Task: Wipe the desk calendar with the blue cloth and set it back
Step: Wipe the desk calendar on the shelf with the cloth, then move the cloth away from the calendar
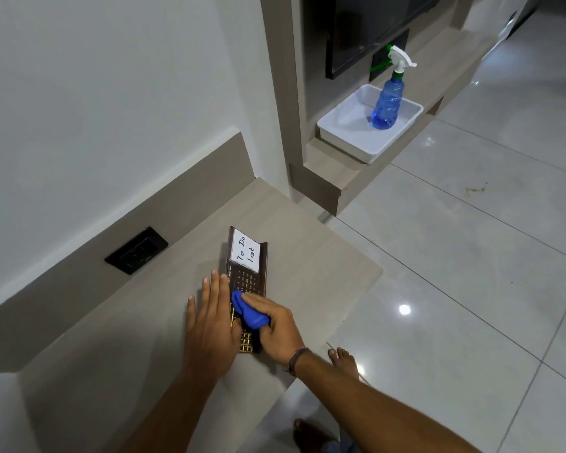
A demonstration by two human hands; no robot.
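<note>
While my left hand (209, 318) lies flat, fingers together, steadying the desk calendar (246, 282) near the desk's (324, 266) right edge, my right hand (276, 325) clamps the blue cloth (247, 310) on it; a spray bottle (388, 99) stands in the white tray (350, 138).

Desk top (324, 256): bare to the right and far side of the desk calendar (247, 276) — open passage there. Left hand (209, 318) lies flat along the calendar's left edge; right hand (275, 325) with blue cloth (247, 310) covers its near half. Wall socket (136, 250) sits behind — well apart.
</note>
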